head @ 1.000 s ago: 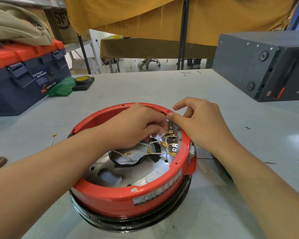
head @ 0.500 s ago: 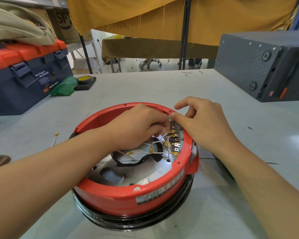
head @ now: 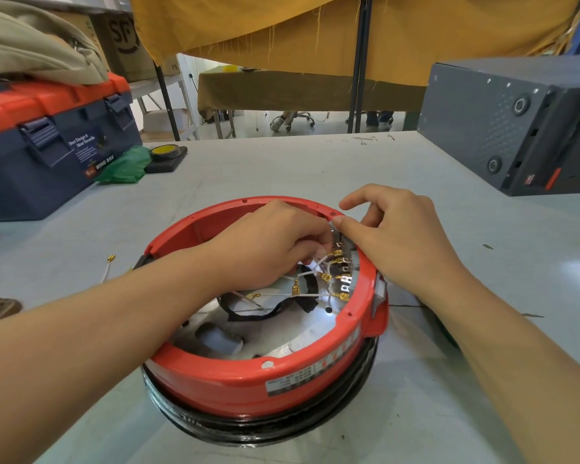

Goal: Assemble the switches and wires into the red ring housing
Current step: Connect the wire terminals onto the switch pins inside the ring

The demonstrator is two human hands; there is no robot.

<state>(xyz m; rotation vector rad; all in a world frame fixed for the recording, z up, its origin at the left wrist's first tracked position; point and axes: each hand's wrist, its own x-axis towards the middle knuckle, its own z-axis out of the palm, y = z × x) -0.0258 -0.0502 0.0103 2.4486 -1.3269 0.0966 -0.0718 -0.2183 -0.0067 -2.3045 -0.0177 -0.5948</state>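
left hand [head: 268,242] fingertips: curled among the white wires [head: 318,262], out of sight
red ring housing [head: 248,380] label: print too small to read
toolbox [head: 47,145]: cut off at left edge
grey case [head: 516,122]: cut off at right edge

1 view only: head cam, wide-angle, looking forward and down over the desk [head: 315,162]. Close in, both forearms enter from the bottom corners, hands meet at frame centre. Room beyond fills the top.
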